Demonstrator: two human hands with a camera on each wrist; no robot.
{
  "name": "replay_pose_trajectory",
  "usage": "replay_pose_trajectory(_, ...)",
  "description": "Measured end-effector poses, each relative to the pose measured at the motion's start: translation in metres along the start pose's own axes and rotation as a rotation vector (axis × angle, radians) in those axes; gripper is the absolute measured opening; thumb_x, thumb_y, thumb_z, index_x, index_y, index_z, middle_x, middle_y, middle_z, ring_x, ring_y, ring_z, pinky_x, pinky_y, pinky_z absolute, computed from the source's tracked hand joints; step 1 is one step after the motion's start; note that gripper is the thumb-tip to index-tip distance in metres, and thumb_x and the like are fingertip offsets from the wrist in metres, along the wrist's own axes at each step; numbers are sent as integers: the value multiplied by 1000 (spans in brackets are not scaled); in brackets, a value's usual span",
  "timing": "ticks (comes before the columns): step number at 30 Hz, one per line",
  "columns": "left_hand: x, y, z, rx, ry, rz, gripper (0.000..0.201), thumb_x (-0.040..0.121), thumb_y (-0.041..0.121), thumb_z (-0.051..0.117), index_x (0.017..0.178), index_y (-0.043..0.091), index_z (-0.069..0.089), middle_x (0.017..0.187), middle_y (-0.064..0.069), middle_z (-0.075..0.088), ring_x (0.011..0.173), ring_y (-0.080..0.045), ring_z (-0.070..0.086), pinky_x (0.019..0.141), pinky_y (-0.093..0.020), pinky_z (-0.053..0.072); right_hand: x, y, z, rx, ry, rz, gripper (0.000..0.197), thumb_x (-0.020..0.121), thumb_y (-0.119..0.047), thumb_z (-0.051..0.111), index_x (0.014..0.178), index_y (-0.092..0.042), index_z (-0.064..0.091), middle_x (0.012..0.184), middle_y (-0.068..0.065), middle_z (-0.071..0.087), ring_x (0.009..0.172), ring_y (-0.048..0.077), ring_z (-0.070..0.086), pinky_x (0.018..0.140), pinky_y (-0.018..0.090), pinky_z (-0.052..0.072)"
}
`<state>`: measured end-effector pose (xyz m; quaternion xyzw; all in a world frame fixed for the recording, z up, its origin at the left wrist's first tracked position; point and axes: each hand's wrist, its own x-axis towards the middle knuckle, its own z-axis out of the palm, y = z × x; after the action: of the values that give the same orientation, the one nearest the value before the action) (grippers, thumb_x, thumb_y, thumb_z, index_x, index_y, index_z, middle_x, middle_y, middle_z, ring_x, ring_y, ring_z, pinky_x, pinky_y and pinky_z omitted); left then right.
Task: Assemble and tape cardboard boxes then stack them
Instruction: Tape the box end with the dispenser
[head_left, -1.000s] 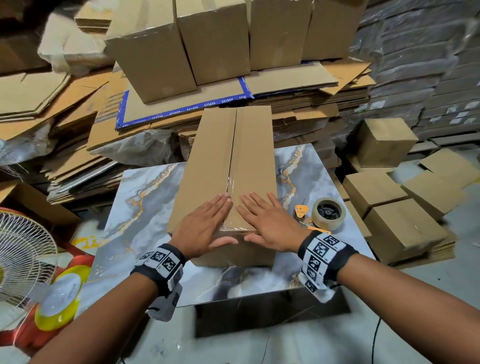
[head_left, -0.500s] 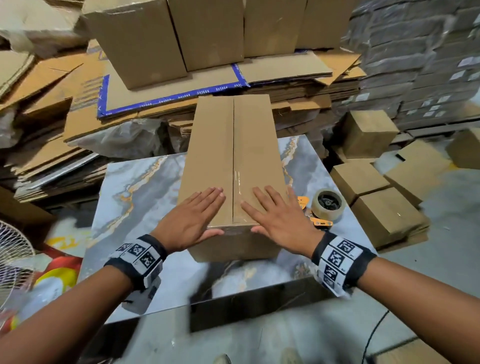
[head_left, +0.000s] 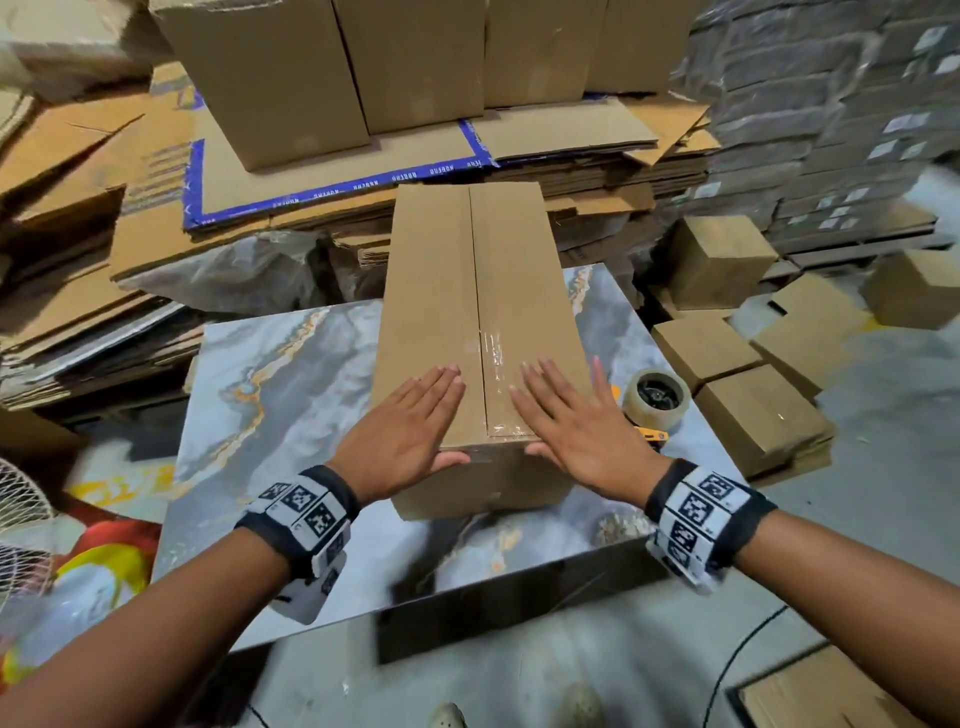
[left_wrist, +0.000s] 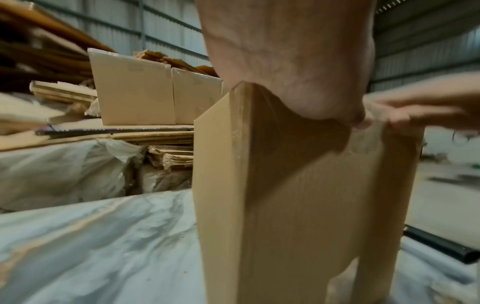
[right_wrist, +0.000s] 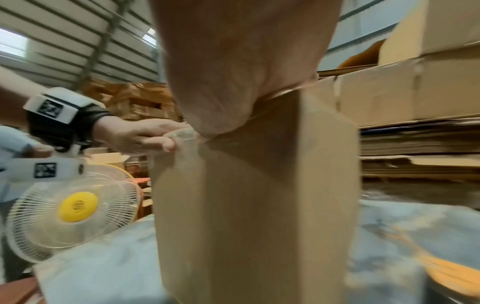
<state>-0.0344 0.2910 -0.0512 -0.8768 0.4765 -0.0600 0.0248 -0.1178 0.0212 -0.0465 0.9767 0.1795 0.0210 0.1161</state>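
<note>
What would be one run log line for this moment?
box: on table, seam half taped | left hand: flat on top | right hand: flat on top

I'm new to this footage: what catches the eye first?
A long cardboard box lies on the marble-patterned table, the left hand and right hand pressed flat either side of its taped seam. A tape roll sits right of it.
</note>
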Motion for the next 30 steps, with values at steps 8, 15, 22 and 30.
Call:
replay_pose_trajectory(8, 5, 7, -3, -14, -56, -39, 94, 100, 71, 12, 152, -3, 37, 158, -23, 35, 147, -35, 35, 118, -49, 32, -7, -20, -12, 272, 155, 292, 75, 99, -68, 13, 157, -23, 33, 168, 14, 13, 156, 29, 8, 115, 73, 11)
replay_pose_trajectory(15, 5, 9, -4, -19, -62, -45, 91, 101, 71, 17, 155, 0, 31, 162, -20, 28, 151, -33, 28, 119, -49, 32, 46, -64, 1, 414, 921, 689, 21, 89, -19, 60, 102, -16, 77, 147, 14, 54, 143, 32, 43, 114, 71, 19)
replay_pose_trajectory(22, 5, 10, -4, 16, -26, -33, 86, 101, 67, 22, 155, 1, 31, 163, -17, 27, 152, -29, 25, 121, -45, 26, 43, -55, 34, 517, 1306, 913, 39, 78, 2, 45, 97, -11, 78, 145, 28, 49, 142, 47, 40, 109, 80, 16)
replay_pose_trajectory(30, 6, 10, -4, 28, -31, -22, 86, 102, 67, 21, 155, 0, 31, 163, -17, 28, 152, -29, 25, 120, -41, 20, 49, -62, 43, 1176, 1509, 1266, 48, 103, -27, 37, 145, -7, 50, 148, 8, 53, 138, 19, 49, 110, 50, 43)
